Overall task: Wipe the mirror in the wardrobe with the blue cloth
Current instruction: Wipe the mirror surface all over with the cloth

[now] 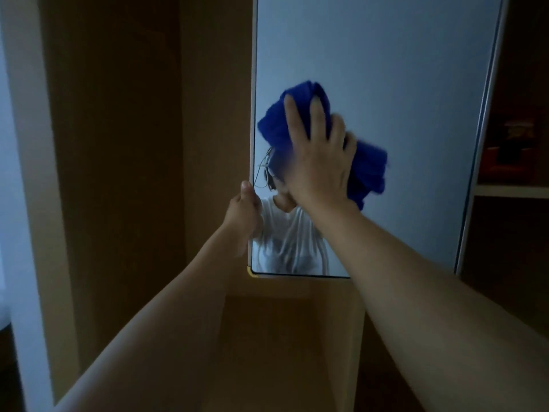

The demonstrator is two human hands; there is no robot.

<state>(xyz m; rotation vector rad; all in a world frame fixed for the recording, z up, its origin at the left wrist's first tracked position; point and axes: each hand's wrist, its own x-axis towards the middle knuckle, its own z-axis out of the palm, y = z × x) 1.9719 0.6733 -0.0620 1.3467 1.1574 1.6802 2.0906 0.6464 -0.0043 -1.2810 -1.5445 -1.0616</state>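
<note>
A tall mirror point(386, 69) in a pale frame stands out from the brown wardrobe. A bunched blue cloth point(274, 126) lies against the glass in its lower left part. My right hand point(318, 162) presses the cloth flat to the mirror, fingers spread and straight over it. My left hand point(243, 212) grips the mirror's left edge, thumb up along the frame, its fingers hidden behind the panel. The glass reflects a person in a white shirt below the cloth.
Brown wardrobe panels point(118, 144) fill the left and the space under the mirror. To the right are shelves point(511, 190) with a dark object on them. A white door frame point(26, 173) runs down the far left.
</note>
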